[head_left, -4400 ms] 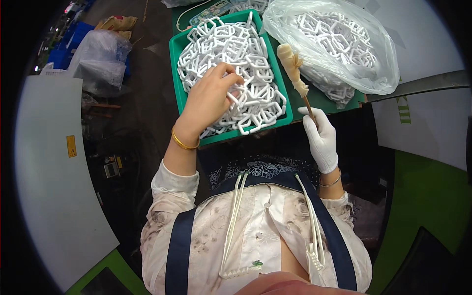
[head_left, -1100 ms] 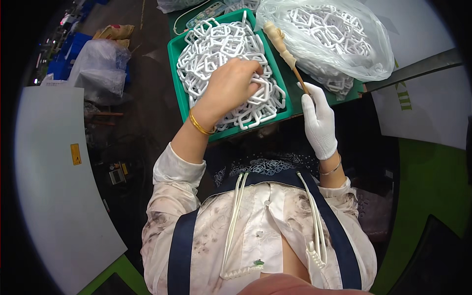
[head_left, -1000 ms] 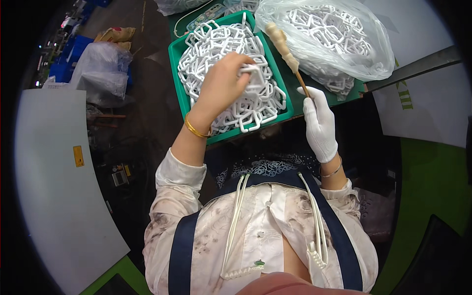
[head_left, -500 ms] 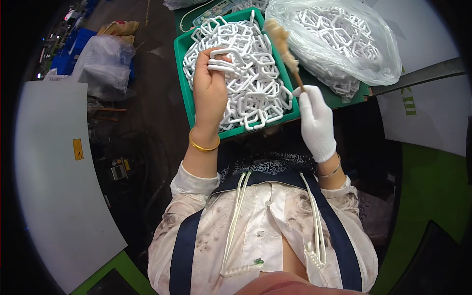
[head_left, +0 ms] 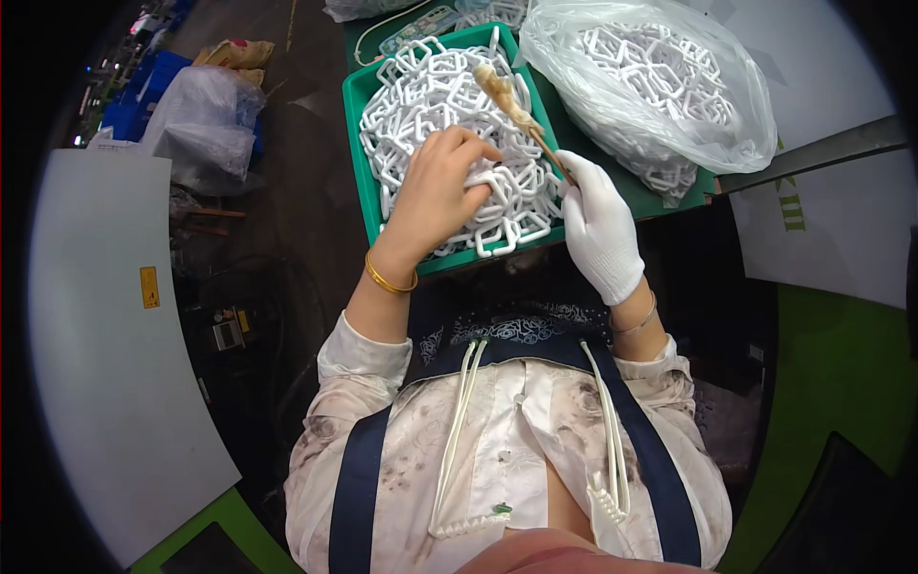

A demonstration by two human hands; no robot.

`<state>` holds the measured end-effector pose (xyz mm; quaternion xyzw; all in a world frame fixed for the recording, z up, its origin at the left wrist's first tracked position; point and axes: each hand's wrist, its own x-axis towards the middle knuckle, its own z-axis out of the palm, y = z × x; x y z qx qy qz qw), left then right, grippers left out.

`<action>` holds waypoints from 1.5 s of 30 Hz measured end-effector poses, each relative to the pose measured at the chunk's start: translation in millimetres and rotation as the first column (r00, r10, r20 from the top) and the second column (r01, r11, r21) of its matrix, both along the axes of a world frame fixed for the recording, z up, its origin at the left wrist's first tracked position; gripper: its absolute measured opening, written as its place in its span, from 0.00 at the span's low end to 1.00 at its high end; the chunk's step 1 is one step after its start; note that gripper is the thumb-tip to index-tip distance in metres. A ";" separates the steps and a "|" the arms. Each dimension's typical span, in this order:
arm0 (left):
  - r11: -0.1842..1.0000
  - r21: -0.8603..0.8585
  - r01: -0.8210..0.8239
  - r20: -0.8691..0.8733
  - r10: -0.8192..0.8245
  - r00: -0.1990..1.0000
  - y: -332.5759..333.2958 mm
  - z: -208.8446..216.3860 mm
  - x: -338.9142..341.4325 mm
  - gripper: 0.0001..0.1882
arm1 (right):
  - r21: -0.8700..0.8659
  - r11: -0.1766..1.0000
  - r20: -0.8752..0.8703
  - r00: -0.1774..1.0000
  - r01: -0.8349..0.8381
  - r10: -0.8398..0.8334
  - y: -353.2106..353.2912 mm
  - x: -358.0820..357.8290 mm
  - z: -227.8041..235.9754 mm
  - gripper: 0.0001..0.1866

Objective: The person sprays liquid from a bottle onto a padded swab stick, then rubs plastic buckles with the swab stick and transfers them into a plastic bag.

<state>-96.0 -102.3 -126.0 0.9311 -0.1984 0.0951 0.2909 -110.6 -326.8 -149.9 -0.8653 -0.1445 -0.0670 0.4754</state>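
Observation:
My bare left hand (head_left: 443,191) is over the near middle of a green crate (head_left: 358,158). Its fingers and thumb curl around white plastic links (head_left: 486,176) on the pile; the palm side is hidden. In my right hand (head_left: 602,230), which wears a white glove, is a thin wooden stick with a ragged cream-coloured wrapped head (head_left: 503,96). The stick slants up and left, so its head hangs above the crate. Heaped open-sided links (head_left: 430,81) fill the crate nearly to its rim.
Right of the crate, a clear plastic bag (head_left: 755,124) holds more white links on the green table. Further bags lie behind the crate. A pale panel (head_left: 115,335) stands at left, with wrapped bundles (head_left: 206,115) on the floor beyond it.
My left hand, which held a few links up above the crate, has come down and right onto the pile. The right hand has shifted left, swinging the stick's head over the crate.

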 end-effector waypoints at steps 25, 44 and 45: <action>0.981 -0.192 -0.028 0.156 0.059 0.986 63.5 57.7 112.4 0.11 | -0.302 0.931 0.470 0.881 0.205 -0.042 -58.7 328.4 195.6 0.18; 0.528 -0.099 -0.843 -0.240 0.810 0.535 58.0 70.4 58.2 0.10 | -0.757 0.654 -0.071 0.993 0.005 -0.090 14.3 757.8 164.8 0.27; 0.419 -0.137 -0.897 -0.278 0.853 0.441 66.7 60.5 42.1 0.08 | -0.753 0.658 -0.077 0.994 -0.009 -0.074 20.0 768.2 156.8 0.27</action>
